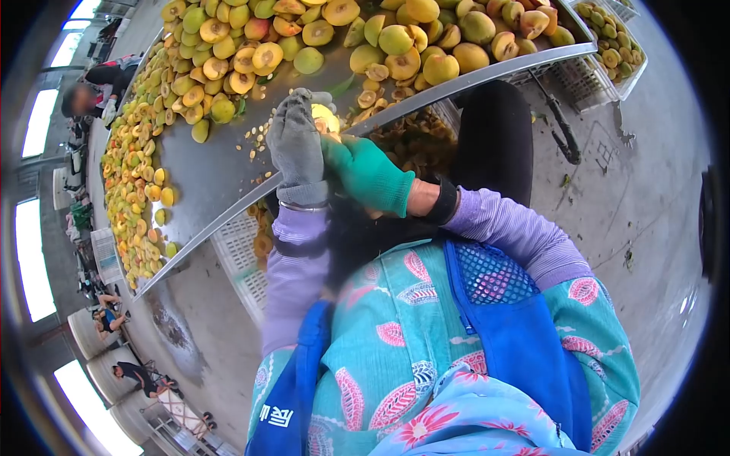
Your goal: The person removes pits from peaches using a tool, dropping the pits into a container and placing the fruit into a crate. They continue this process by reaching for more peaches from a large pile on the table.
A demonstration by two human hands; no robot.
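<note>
My left hand (pixel 296 140), in a grey glove, is closed around one side of a yellow stone fruit (pixel 325 120), like an apricot or small peach. From the other side my right hand (pixel 371 173), in a green glove, pinches the same fruit; whether it also holds a tool is hidden. Both hands meet over the near edge of a metal table (pixel 209 163). Small pale bits (pixel 258 140) lie on the metal beside my left hand. Piles of whole and halved fruit (pixel 251 57) cover the table's far side.
Below the table edge, a white crate (pixel 242 254) stands on the left, and dark fruit pieces (pixel 414 140) show beneath my hands. Another crate of fruit (pixel 612 57) is at the upper right. A person (pixel 103 91) sits across the table; others are farther off at left.
</note>
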